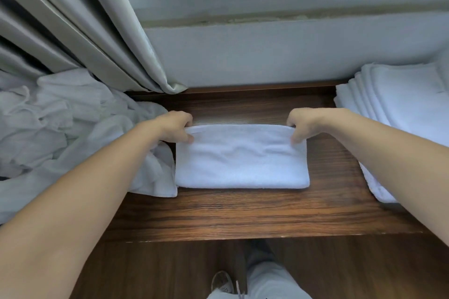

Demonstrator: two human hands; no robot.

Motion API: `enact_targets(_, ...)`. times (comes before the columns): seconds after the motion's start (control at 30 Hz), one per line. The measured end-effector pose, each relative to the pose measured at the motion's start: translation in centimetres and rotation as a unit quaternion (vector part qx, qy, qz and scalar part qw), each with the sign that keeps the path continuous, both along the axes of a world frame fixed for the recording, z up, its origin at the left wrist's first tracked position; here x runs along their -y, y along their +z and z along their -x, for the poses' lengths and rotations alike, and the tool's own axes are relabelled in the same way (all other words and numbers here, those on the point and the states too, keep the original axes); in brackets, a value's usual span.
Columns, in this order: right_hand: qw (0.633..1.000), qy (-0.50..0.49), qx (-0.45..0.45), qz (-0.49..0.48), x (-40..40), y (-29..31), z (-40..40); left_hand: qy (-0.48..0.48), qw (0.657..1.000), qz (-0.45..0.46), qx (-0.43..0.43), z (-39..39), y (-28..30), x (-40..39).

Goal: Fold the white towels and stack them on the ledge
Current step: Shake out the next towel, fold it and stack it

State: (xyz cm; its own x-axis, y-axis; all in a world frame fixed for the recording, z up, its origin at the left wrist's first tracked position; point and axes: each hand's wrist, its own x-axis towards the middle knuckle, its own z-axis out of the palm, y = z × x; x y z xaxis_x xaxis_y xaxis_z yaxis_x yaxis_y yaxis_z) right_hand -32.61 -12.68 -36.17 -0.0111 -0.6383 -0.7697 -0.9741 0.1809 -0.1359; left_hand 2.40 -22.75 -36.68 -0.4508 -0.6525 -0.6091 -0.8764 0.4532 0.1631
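A white towel (241,162), folded into a flat rectangle, lies in the middle of the dark wooden ledge (243,211). My left hand (175,126) pinches its far left corner and my right hand (303,124) pinches its far right corner, both holding the towel's far edge. A stack of several folded white towels (398,99) sits at the right end of the ledge, partly behind my right forearm. A heap of loose, crumpled white towels (63,119) fills the left side.
A grey curtain (85,26) hangs at the back left, its hem touching the ledge. Behind the ledge rises a pale wall (279,53) under a window sill. Below the ledge's front edge, a wooden floor (145,272) and my shoe (222,281) show.
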Motion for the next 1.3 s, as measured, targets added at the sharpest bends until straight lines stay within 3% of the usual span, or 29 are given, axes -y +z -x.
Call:
enact_targets(0.37, 0.981, 0.021, -0.023, 0.19, -9.4, 13.3, -1.7, -0.056, 0.977, 0.143, -0.147, -5.2, 11.3, -6.0)
enact_targets(0.57, 0.939, -0.038, -0.034, 0.341, -13.6, 19.4, -2.9, 0.022, 0.951, 0.176, -0.253, -6.3, 17.1, -7.4)
enact_targets(0.7, 0.891, -0.163, 0.045, 0.421, -16.9, 21.5, -3.2, 0.15, 0.89, 0.077, -0.424, -6.3, 19.0, -8.4)
enact_targets(0.8, 0.825, -0.279, 0.185, 0.456, -19.3, 22.1, -3.7, 0.209, 0.833, 0.048, -0.51, -5.6, 19.2, -9.3)
enact_targets(0.9, 0.765, -0.343, 0.256, 0.481, -21.4, 22.1, -4.1, 0.252, 0.79, 0.012, -0.558, -3.5, 18.9, -10.1)
enact_targets(1.0, 0.722, -0.384, 0.262, 0.512, -23.3, 21.2, -4.5, 0.246, 0.798, 0.027, -0.55, -0.2, 18.2, -10.7)
enact_targets(1.17, 0.694, -0.445, 0.15, 0.546, -26.3, 16.5, -3.8, 0.174, 0.842, 0.069, -0.505, 6.2, 14.9, -10.5)
enact_targets(1.3, 0.632, -0.504, 0.11, 0.579, -28.1, 12.5, -1.5, 0.147, 0.869, 0.087, -0.465, 14.0, 12.6, -10.2)
